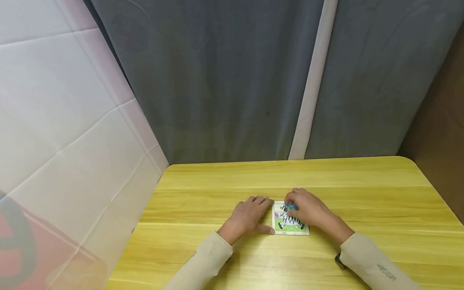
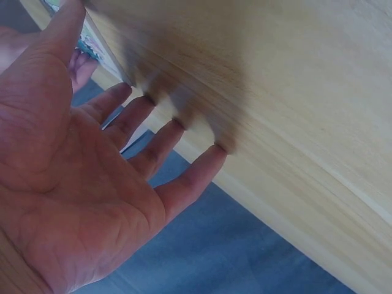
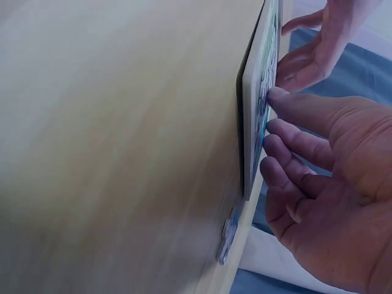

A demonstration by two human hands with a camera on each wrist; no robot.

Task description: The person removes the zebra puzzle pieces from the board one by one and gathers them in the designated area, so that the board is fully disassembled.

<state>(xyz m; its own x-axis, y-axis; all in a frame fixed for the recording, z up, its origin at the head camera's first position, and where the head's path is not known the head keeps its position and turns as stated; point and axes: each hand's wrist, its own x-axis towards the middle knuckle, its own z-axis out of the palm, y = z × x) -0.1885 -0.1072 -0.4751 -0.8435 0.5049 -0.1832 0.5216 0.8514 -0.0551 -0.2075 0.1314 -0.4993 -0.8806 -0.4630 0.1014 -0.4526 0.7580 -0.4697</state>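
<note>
A square zebra puzzle board (image 1: 290,230) with a pale rim lies on the table. My left hand (image 1: 250,215) rests at its left side, thumb at the near corner and fingers toward the far one. Those fingers (image 2: 144,162) are spread, their tips on the wood in the left wrist view. Over the board's upper right, my right hand (image 1: 308,207) pinches a blue-green puzzle piece (image 1: 291,207) between thumb and fingertips. The piece is partly covered, and I cannot tell whether it lies flush. The right thumb (image 3: 306,110) touches the board's face in the right wrist view.
Another loose puzzle piece (image 3: 228,236) lies on the table beyond the board in the right wrist view. The yellow wood-grain table (image 1: 174,209) ends at a grey curtain (image 1: 224,88) behind, with a white panel (image 1: 72,100) on the left and a brown one (image 1: 442,121) on the right.
</note>
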